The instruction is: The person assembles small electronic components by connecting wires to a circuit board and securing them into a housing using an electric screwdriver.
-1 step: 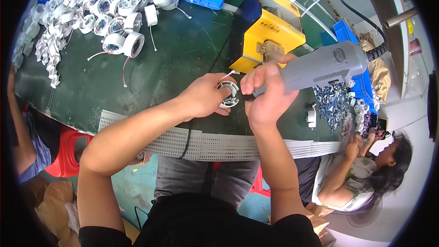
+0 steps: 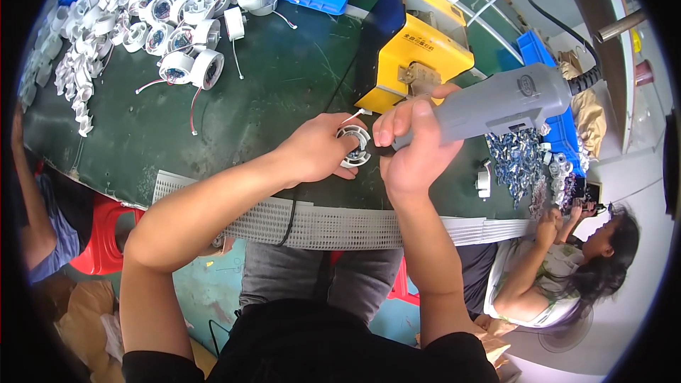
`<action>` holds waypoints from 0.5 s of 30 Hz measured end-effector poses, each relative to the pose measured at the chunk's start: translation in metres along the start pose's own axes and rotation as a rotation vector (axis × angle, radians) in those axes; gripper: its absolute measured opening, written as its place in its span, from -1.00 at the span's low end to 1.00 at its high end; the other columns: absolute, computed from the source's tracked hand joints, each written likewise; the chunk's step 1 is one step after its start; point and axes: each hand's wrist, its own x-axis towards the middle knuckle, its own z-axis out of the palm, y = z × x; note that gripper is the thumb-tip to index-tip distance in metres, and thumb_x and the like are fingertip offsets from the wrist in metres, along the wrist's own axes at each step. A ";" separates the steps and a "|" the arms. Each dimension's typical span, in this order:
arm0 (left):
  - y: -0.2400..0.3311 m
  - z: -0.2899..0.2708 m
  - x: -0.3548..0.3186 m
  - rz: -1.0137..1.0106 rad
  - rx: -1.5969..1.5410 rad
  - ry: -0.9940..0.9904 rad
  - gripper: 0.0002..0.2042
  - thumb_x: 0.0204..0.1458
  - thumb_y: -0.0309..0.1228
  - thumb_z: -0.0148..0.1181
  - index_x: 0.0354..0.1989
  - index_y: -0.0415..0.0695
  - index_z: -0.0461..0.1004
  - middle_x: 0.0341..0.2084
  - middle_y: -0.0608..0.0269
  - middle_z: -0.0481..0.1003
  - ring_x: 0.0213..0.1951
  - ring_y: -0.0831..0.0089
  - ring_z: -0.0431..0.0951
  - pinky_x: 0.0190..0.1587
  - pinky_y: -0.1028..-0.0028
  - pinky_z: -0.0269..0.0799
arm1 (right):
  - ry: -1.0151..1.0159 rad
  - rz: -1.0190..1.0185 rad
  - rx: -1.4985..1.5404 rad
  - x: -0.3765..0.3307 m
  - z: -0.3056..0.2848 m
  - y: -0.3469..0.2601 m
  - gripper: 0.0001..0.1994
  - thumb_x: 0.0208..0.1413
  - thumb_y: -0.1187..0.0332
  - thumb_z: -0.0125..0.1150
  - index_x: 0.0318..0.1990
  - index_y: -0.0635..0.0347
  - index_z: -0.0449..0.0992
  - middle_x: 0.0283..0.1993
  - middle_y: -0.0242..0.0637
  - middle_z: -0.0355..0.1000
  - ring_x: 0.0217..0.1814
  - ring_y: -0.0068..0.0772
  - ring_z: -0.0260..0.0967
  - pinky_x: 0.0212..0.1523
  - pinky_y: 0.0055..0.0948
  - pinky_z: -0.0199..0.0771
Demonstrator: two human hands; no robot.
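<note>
Grey plastic is showing in the head view: the right hand (image 2: 418, 145) is wrapping its fingers around the tool (image 2: 504, 103), apparently to steer its nose. Over the bench (image 2: 277, 99), the left hand (image 2: 319, 147) is pinching the white ring (image 2: 360, 157) between thumb and fingers, probably to steady it facing the tool. Fingers are hiding the ring's left side, the tool's tip is barely showing, and a co-worker at left is being cut off

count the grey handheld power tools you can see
1: the grey power tool, held in the right hand, right of the white round part in the left hand. Others may be hidden.
</note>
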 end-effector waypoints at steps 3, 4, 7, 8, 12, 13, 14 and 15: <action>0.000 0.000 0.000 -0.002 0.006 0.002 -0.75 0.21 -0.50 -0.09 -0.01 -0.31 0.41 -0.23 0.07 0.48 -0.26 0.37 0.59 -0.21 0.40 0.66 | -0.002 -0.009 -0.006 0.000 0.000 0.002 -0.75 0.11 0.53 0.03 -0.09 0.37 0.17 -0.64 -0.30 0.26 -0.71 -0.51 0.20 -0.61 -0.45 0.34; 0.000 0.000 0.000 -0.002 0.005 0.002 -0.75 0.21 -0.50 -0.09 -0.01 -0.31 0.41 -0.23 0.07 0.48 -0.26 0.37 0.59 -0.21 0.40 0.66 | -0.002 -0.008 -0.006 -0.001 0.000 0.003 -0.75 0.11 0.53 0.03 -0.09 0.37 0.17 -0.64 -0.30 0.26 -0.71 -0.51 0.20 -0.61 -0.45 0.34; -0.001 0.000 0.001 -0.002 -0.001 -0.001 -0.75 0.21 -0.50 -0.09 -0.01 -0.31 0.40 -0.23 0.07 0.48 -0.26 0.36 0.59 -0.21 0.40 0.66 | -0.017 -0.020 -0.009 -0.001 -0.001 0.004 -0.74 0.11 0.53 0.05 -0.09 0.37 0.17 -0.63 -0.30 0.27 -0.70 -0.51 0.21 -0.61 -0.46 0.34; -0.001 0.001 0.001 -0.005 0.006 0.006 -0.75 0.21 -0.50 -0.09 -0.01 -0.31 0.40 -0.23 0.07 0.48 -0.27 0.36 0.59 -0.21 0.40 0.66 | -0.024 -0.031 -0.008 -0.001 -0.001 0.004 -0.74 0.10 0.53 0.05 -0.09 0.37 0.17 -0.62 -0.29 0.27 -0.70 -0.50 0.22 -0.61 -0.45 0.34; 0.001 0.002 0.000 -0.002 0.014 0.026 -0.75 0.21 -0.49 -0.08 0.00 -0.30 0.41 -0.22 0.06 0.48 -0.27 0.36 0.59 -0.21 0.40 0.66 | -0.043 -0.030 0.001 -0.003 -0.002 0.005 -0.74 0.10 0.53 0.05 -0.10 0.37 0.17 -0.61 -0.29 0.28 -0.69 -0.50 0.23 -0.60 -0.45 0.35; 0.001 0.001 0.000 0.000 0.014 0.027 -0.75 0.21 -0.49 -0.08 0.00 -0.30 0.41 -0.22 0.06 0.48 -0.27 0.36 0.59 -0.21 0.40 0.66 | -0.045 -0.030 0.002 -0.003 -0.002 0.005 -0.74 0.10 0.53 0.05 -0.10 0.37 0.17 -0.61 -0.29 0.28 -0.69 -0.50 0.23 -0.60 -0.45 0.35; 0.000 0.001 0.000 -0.003 0.015 0.021 -0.75 0.21 -0.49 -0.08 0.00 -0.30 0.41 -0.22 0.07 0.49 -0.27 0.36 0.59 -0.21 0.40 0.66 | -0.041 -0.040 0.005 -0.003 -0.003 0.006 -0.75 0.10 0.53 0.05 -0.10 0.37 0.17 -0.61 -0.28 0.28 -0.70 -0.49 0.23 -0.60 -0.45 0.35; 0.000 0.001 0.000 -0.005 0.015 0.014 -0.75 0.22 -0.48 -0.08 0.01 -0.29 0.41 -0.22 0.07 0.49 -0.26 0.35 0.60 -0.21 0.40 0.66 | -0.037 -0.050 0.008 -0.003 -0.003 0.006 -0.75 0.11 0.53 0.04 -0.10 0.37 0.17 -0.61 -0.27 0.28 -0.70 -0.49 0.22 -0.60 -0.45 0.35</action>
